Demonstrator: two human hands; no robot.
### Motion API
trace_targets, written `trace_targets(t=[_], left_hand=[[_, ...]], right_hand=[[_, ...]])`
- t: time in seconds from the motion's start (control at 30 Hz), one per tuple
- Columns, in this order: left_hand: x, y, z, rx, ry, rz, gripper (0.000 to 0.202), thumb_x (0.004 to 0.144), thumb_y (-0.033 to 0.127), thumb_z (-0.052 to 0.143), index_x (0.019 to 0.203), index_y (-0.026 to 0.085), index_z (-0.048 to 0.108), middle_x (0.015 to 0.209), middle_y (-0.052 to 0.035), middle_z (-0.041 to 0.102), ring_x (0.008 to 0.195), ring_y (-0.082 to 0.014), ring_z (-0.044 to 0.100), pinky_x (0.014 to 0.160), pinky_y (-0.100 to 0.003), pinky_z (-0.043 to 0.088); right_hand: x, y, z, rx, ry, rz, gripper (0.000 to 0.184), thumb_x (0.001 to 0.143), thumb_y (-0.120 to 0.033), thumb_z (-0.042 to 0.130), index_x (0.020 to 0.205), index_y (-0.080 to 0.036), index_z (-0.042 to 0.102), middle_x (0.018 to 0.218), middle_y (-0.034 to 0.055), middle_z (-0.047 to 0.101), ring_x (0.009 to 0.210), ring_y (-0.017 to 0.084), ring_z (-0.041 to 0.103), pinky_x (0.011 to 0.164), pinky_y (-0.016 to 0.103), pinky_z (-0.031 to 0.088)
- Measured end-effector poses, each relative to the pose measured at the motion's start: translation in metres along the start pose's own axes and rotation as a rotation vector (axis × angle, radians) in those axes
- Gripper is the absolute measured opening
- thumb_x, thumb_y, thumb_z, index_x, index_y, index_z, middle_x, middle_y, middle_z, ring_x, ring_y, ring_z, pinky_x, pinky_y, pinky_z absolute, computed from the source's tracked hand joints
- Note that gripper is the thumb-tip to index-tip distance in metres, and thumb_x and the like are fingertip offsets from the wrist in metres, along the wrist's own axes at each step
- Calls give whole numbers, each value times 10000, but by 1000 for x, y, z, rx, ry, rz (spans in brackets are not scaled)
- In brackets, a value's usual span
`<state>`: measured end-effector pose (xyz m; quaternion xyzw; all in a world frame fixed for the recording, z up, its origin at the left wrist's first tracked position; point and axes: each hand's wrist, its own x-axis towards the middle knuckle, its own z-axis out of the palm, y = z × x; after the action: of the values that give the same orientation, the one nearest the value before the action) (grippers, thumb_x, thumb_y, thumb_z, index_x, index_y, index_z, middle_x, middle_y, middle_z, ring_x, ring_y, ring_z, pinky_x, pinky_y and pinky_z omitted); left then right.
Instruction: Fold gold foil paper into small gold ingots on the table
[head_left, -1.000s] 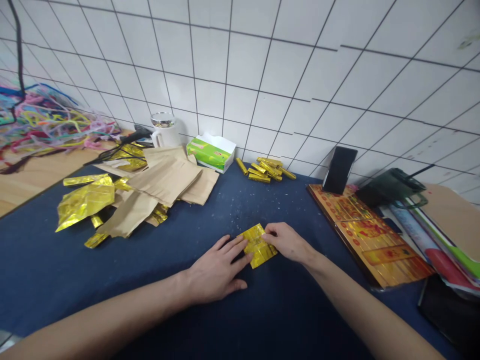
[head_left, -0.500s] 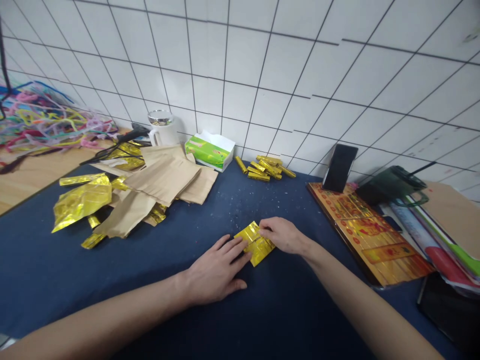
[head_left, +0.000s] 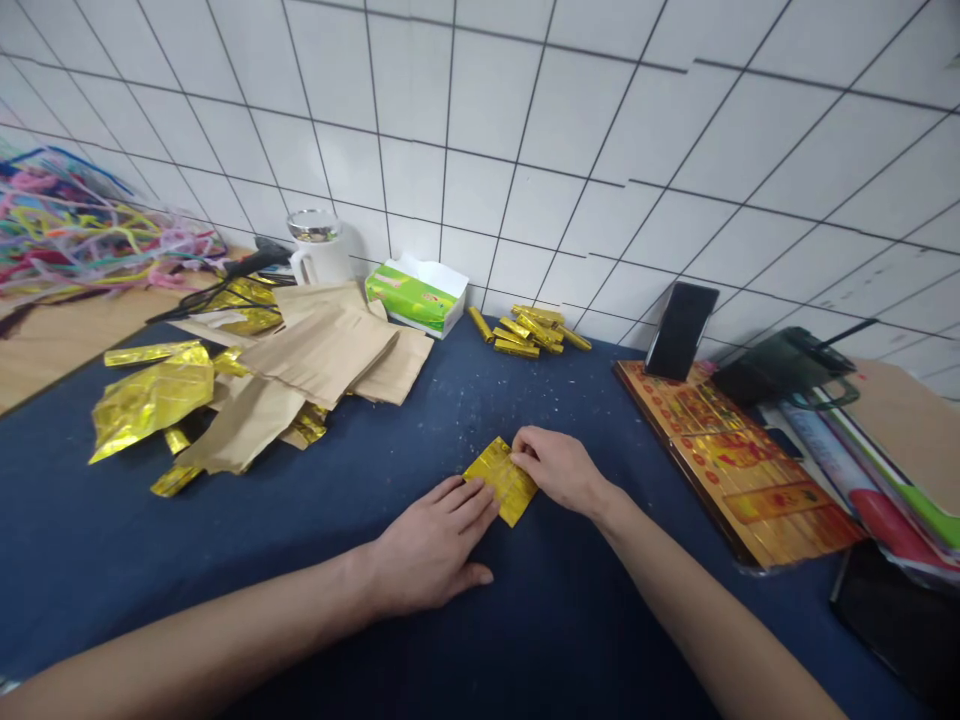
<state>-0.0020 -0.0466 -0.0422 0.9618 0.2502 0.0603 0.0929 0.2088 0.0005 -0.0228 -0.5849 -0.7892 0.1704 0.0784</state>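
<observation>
Two hands on one fold: my left hand (head_left: 431,545) lies flat, fingertips pinning the gold foil sheet (head_left: 501,479) to the blue cloth (head_left: 225,560); my right hand (head_left: 559,468) pinches its far edge. Next, I judge, a firm crease.

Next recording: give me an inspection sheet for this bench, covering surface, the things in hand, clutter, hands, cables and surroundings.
Surface: dark blue cloth-covered table, speckled with pale flecks.
Things in hand: small folded gold foil sheet, lying flat between both hands.
Clutter: pile of brown paper sheets; crumpled gold foil; heap of folded gold bars; green tissue box; white mug; red-and-gold printed paper stack.
Hands: left hand flat, fingertips on the foil's near edge; right hand pinching its far right edge.
Cables: dark cable beside the mug.
Surroundings: white tiled wall; coloured strings; propped black phone.
</observation>
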Motion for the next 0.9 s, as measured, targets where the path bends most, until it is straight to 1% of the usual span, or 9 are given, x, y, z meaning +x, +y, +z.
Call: trace_targets(t=[0.07,0.13,0.2,0.27,0.33,0.4,0.53,0.73,0.9], left_hand=[[0,0,1,22,5,0,604,862,523,293,1288,101,364,1328,-119,405,1241,-237,331,1049,-376,203],[0,0,1,36,9,1,601,864,523,286,1287,103,365,1327,-118,407,1239,-235,334,1047,-380,202],[0,0,1,40,13,5,601,861,526,293,1287,108,363,1327,-115,408,1236,-233,339,1045,-382,203],[0,0,1,40,20,6,601,857,524,311,1288,108,361,1326,-115,409,1233,-232,344,1042,-380,207],[1,0,1,43,26,2,598,849,520,339,1275,102,377,1322,-124,412,1234,-236,342,1041,-382,208],[1,0,2,45,24,-3,597,839,520,367,1261,98,395,1318,-131,414,1236,-240,338,1041,-384,208],[1,1,3,34,20,-5,603,838,524,367,1276,110,372,1310,-113,428,1238,-236,332,1047,-411,192],[-1,4,1,57,59,-32,599,813,537,410,1260,139,389,1330,-133,388,1267,-247,279,1048,-454,166],[-1,5,-1,56,54,-82,608,782,544,463,1257,171,392,1293,-144,418,1250,-262,305,1031,-471,194]], right_hand=[[-4,-1,4,-10,52,15,134,793,-174,439,839,-199,563,771,8,616,679,142,555,620,261,399],[-9,-1,7,-35,161,-20,206,818,-147,389,908,-178,572,841,41,629,768,158,572,702,288,424],[-17,-4,8,-79,289,-112,272,849,-139,337,953,-153,589,923,72,643,883,172,572,804,319,417],[-27,-10,7,-134,330,-223,323,879,-157,299,1041,-125,577,1053,96,628,1025,184,532,913,361,364],[-36,-16,8,-191,238,-326,366,904,-214,281,1176,-102,499,1217,107,539,1176,191,421,1003,406,271],[-43,-20,12,-242,110,-375,452,911,-335,276,1279,-99,392,1326,116,422,1258,208,306,1030,452,215],[-47,-15,24,-302,-22,-339,696,846,-556,278,1379,-124,162,1426,129,216,1313,254,143,1027,520,170],[-45,-9,30,-320,-44,-324,735,837,-577,265,1387,-157,20,1450,102,134,1324,243,80,1038,521,119],[-46,-11,30,-309,-42,-302,745,833,-591,247,1386,-150,13,1454,101,108,1326,241,59,1043,518,96]])
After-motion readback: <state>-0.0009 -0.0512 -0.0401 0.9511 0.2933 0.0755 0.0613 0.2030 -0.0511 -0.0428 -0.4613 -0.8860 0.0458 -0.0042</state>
